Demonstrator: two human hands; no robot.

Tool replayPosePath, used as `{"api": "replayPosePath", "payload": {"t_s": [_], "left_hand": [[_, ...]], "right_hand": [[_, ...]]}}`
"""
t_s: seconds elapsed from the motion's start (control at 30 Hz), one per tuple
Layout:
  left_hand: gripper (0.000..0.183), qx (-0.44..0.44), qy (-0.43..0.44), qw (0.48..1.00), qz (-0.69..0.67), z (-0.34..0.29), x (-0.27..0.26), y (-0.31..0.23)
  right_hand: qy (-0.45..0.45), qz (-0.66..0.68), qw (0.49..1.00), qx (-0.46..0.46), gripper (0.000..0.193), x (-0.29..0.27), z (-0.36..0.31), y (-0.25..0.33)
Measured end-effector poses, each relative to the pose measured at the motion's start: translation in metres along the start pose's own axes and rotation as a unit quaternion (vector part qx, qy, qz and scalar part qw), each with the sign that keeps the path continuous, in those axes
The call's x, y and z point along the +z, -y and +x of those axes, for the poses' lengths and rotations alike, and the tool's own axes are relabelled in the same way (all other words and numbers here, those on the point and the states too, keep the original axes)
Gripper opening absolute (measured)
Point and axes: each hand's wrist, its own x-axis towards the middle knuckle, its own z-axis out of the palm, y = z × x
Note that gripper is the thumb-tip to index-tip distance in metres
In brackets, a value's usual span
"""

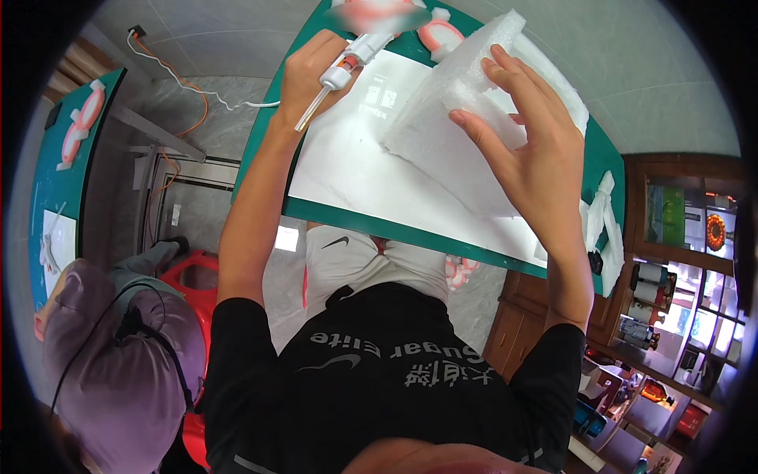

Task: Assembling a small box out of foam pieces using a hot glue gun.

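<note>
Left hand grips white tool; right hand on foam sheet.

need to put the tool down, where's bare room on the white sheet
Free: the white sheet between the left hand and the foam pad, down to the near green edge. Crowded: the far right, under the foam and right hand.

Blurred pink-and-white object at the top edge — kind indiscernible.
</note>
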Motion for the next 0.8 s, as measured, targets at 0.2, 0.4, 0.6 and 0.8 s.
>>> {"api": "replayPosePath", "payload": {"t_s": [0.2, 0.4, 0.6, 0.8], "left_hand": [[0.022, -0.004, 0.001, 1.000, 0.004, -0.0015, 0.0009, 0.0004], [0.024, 0.005, 0.009, 1.000, 0.013, -0.0018, 0.0010, 0.0038], [0.026, 0.015, 0.009, 1.000, 0.018, -0.0014, 0.0016, 0.0042], [0.026, 0.010, 0.011, 1.000, 0.017, -0.0015, 0.0024, 0.0043]], "right_hand": [[0.000, -0.002, 1.000, 0.003, 0.046, -0.0004, -0.0007, 0.0022], [0.001, -0.002, 1.000, 0.005, 0.045, -0.0001, 0.0006, 0.0019], [-0.003, -0.001, 1.000, 0.001, 0.045, 0.0008, 0.0004, 0.0005], [-0.001, 0.003, 1.000, 0.004, 0.045, 0.0001, -0.0001, 0.0002]]}}
